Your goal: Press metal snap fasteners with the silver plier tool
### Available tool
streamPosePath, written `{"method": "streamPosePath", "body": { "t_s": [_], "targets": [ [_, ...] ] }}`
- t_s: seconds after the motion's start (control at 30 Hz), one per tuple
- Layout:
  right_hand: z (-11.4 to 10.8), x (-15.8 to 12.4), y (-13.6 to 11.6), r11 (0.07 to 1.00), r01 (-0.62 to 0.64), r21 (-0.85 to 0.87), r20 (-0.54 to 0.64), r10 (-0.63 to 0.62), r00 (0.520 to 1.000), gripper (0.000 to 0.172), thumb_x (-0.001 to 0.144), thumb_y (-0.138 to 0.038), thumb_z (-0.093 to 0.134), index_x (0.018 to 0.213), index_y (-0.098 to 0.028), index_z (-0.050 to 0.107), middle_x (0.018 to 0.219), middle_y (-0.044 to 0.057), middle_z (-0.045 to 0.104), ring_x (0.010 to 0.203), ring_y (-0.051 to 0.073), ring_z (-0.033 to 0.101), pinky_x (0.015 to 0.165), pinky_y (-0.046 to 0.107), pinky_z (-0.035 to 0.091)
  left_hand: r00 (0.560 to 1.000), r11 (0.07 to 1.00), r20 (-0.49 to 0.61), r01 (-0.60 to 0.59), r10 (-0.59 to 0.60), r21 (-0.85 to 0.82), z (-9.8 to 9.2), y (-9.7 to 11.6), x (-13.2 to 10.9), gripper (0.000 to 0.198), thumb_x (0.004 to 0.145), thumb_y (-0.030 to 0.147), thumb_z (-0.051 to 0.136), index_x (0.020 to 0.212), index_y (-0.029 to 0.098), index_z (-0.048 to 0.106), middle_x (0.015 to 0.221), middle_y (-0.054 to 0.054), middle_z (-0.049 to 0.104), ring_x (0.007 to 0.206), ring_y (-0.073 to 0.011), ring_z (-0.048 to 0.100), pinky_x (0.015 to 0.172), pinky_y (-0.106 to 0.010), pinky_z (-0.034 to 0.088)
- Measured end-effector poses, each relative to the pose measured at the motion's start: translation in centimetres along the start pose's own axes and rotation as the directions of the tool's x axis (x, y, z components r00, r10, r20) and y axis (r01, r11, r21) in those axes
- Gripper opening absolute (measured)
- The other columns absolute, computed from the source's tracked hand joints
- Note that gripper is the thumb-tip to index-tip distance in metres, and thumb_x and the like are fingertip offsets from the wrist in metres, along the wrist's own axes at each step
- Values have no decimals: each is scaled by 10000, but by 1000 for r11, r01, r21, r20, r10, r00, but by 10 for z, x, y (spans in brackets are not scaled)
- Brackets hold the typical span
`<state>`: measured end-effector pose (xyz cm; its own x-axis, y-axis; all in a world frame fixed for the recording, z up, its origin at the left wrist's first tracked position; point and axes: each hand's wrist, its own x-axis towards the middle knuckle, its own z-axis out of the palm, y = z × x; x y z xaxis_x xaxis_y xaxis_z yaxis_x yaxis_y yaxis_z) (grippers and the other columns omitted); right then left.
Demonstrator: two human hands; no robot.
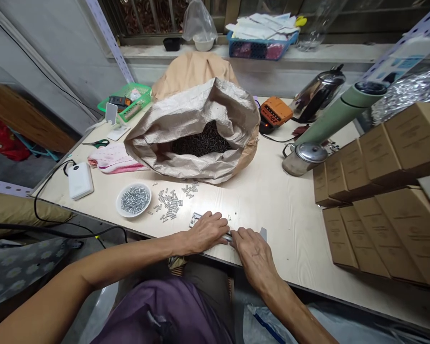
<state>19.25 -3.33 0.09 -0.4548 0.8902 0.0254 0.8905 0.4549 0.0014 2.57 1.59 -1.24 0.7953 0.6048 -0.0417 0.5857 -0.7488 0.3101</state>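
Near the table's front edge, my left hand (208,232) is closed over a narrow metal part, whose slotted silver end (194,220) sticks out to the left. My right hand (252,251) meets it from the right, fingers curled around the other end of the metal. A flat grey tip (263,233) shows beyond the right knuckles; whether it belongs to the same piece is hidden. Small metal springs (169,204) lie scattered left of my hands. More springs (134,199) fill a white bowl (119,206).
Behind my hands stands an open sack (150,129) of dark screws (204,141). Brown boxes (365,229) are stacked on the right, near a lidded metal mug (301,160) and green flask (340,112). A white power bank (80,181), pink cloth (116,157) and scissors (98,143) lie left.
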Motion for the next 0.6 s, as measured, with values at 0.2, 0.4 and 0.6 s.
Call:
{"method": "streamPosePath", "body": {
  "t_s": [0.2,0.4,0.6],
  "targets": [
    [5,-2,5,999,15,40,-31,-14,999,184,864,-131,420,856,-178,598,767,36,594,707,148,516,655,281,369,998,998,4,64,-64,-8,4,3,1,230,875,381,524,892,159,585,831,-48,573,899,-203,496,723,-312,365],
    [7,-9,-5,998,63,25,-186,-58,981,317,877,-228,400,1168,-199,523,1193,118,548,1101,235,468,837,368,392,985,993,-159,54,-70,-102,-18,-7,-19,629,772,548,584,1237,152,434,1230,-150,497,1085,-261,462,855,-376,416],
    [4,-5,-21,997,66,44,-128,-59,990,186,831,-113,469,930,-212,592,835,32,586,764,169,478,693,297,349,917,968,-313,222,-248,-118,-39,-6,-77,276,929,341,411,861,146,595,875,-76,572,860,-191,479,742,-310,424]
  ]
}}
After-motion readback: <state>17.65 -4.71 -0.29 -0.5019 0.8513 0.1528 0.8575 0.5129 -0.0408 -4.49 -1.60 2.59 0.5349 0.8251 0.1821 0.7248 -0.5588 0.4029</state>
